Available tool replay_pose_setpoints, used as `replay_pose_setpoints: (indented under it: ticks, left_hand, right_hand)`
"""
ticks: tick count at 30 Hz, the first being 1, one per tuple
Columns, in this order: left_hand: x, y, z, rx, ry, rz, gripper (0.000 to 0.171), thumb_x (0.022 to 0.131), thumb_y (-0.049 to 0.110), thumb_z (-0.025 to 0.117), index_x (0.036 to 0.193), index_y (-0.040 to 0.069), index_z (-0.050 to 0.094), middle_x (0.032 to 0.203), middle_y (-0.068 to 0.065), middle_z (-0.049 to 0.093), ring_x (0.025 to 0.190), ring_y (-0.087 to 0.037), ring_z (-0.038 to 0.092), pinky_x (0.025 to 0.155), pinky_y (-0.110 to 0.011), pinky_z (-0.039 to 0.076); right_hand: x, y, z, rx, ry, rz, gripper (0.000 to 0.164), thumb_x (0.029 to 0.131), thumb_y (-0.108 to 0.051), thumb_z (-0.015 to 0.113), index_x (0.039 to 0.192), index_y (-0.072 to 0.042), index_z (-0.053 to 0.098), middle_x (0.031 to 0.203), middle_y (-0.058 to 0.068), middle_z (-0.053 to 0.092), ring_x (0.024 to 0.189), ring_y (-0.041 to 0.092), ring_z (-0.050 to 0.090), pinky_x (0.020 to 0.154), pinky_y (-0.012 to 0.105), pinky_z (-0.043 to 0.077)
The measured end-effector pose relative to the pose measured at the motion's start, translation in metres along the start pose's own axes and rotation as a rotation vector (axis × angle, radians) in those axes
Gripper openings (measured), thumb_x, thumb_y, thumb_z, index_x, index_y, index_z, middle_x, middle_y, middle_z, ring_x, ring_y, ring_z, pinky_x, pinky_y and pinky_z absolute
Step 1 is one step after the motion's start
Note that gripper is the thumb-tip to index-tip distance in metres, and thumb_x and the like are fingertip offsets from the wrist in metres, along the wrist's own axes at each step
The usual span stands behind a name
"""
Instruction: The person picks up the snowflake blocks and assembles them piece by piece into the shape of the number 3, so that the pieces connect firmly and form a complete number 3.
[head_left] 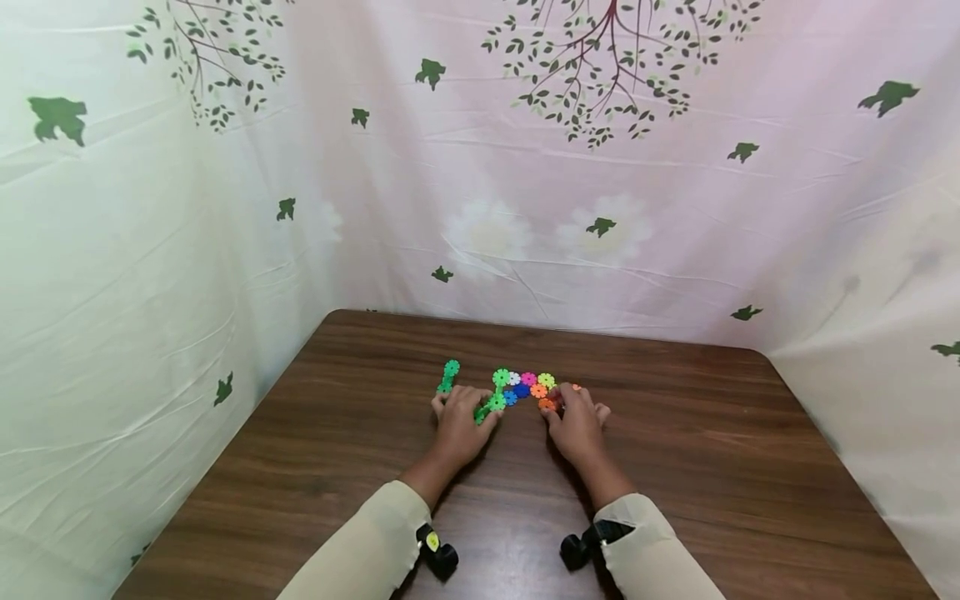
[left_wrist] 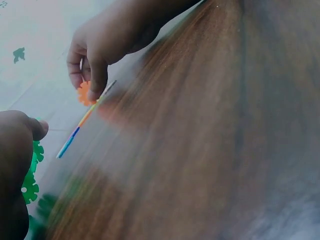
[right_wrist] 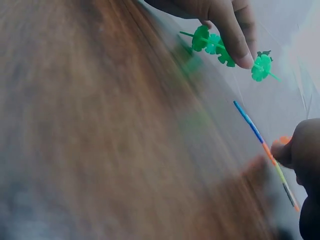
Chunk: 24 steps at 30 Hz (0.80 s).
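My left hand [head_left: 459, 423] grips a chain of green notched discs [right_wrist: 226, 54], which are slotted together at angles. Part of that chain is hidden under the fingers in the head view. Opposite it, my right hand [head_left: 577, 425] pinches an orange notched disc [left_wrist: 85, 93] between thumb and fingers, tilted up from the table. Between the hands lies a flat group of notched discs, among them a dark blue disc [head_left: 521, 390], a pink disc [head_left: 528, 378], a yellow disc [head_left: 546, 380] and a white disc [head_left: 513, 378]. From the wrists this group appears edge-on as a thin coloured strip [right_wrist: 262, 142].
A brown wooden table [head_left: 712, 467] carries everything. Its far edge meets a pale curtain [head_left: 525, 275] printed with leaves and birds, which also hangs along both sides. Black wrist-worn devices [head_left: 438, 557] sit at the sleeve cuffs.
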<state>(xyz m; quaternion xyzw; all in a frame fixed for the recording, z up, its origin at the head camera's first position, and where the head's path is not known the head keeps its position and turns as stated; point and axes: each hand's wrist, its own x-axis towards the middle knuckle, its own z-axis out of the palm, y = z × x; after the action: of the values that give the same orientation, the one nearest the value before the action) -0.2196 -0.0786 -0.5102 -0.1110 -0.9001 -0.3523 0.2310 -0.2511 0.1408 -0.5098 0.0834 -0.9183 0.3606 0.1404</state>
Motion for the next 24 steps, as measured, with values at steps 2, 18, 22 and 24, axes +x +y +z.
replay_pose_setpoints:
  ticks: [2,18,22,24]
  left_hand:
    - [-0.001,0.000,0.000,0.000,-0.003,0.006,0.027,0.096,0.021,0.086,0.119,0.008,0.079,0.110,-0.008,0.079,0.113,-0.029,0.064,0.106,-0.062,0.029]
    - [0.001,0.002,-0.003,-0.007,-0.033,0.016,0.032,0.096,0.020,0.084,0.125,0.007,0.079,0.118,-0.008,0.079,0.117,-0.029,0.065,0.106,-0.061,0.030]
    - [0.000,0.001,-0.002,-0.032,-0.050,-0.002,0.035,0.097,0.018,0.083,0.130,0.007,0.078,0.121,-0.009,0.078,0.117,-0.030,0.065,0.106,-0.061,0.029]
    - [-0.001,-0.001,-0.001,-0.042,-0.058,-0.005,0.037,0.098,0.017,0.082,0.133,0.006,0.077,0.121,-0.010,0.077,0.116,-0.030,0.065,0.105,-0.060,0.028]
  right_hand:
    - [-0.001,-0.002,0.001,0.032,0.019,-0.033,0.017,0.096,-0.012,0.084,0.108,-0.006,0.075,0.101,0.013,0.078,0.110,0.037,0.066,0.104,0.061,0.026]
    - [-0.011,-0.016,0.008,0.177,0.080,-0.252,0.006,0.091,-0.007,0.088,0.094,-0.006,0.084,0.092,0.008,0.080,0.089,0.026,0.075,0.092,0.048,0.047]
    - [-0.014,-0.017,0.009,0.212,0.038,-0.280,0.005,0.092,-0.002,0.086,0.096,-0.004,0.085,0.097,0.009,0.083,0.094,0.027,0.078,0.091,0.046,0.059]
    - [-0.015,-0.018,0.011,0.215,0.014,-0.289,0.004,0.093,-0.003,0.085,0.097,-0.003,0.086,0.097,0.009,0.083,0.094,0.027,0.079,0.087,0.042,0.062]
